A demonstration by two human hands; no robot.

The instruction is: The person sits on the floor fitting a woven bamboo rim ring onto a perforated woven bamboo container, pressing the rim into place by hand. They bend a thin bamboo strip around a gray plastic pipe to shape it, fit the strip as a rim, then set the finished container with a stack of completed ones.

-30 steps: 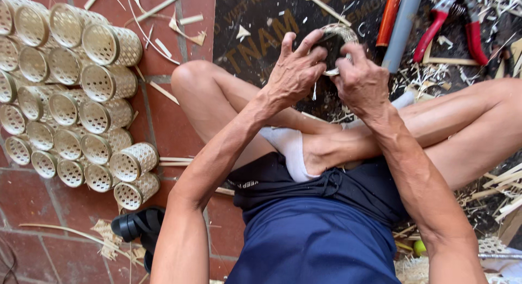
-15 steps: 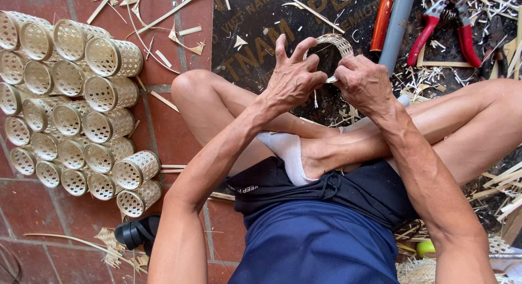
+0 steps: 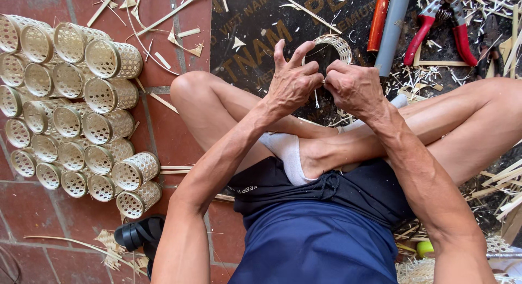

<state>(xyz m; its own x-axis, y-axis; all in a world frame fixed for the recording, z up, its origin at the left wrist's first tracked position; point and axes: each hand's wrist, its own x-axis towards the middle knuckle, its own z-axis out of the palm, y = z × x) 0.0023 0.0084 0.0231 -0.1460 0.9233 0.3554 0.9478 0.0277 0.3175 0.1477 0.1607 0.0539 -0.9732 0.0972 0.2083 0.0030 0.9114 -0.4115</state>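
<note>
Above dark mat, woven bamboo ring pinched between both hands' clamped fingers.

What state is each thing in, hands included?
Left hand: gripping the woven ring, fingers partly spread.
Right hand: closed on the ring's near edge.
Woven ring: held up, unfinished.
Woven cylinders: lying on their sides, stacked.
Red-handled pruners: lying untouched, handles apart.
Grey tube: lying flat.

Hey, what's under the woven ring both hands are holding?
Below the woven ring lies a dark printed board strewn with pale shavings. The left hand and right hand cover the ring's lower edge and whatever lies beneath it.
</note>
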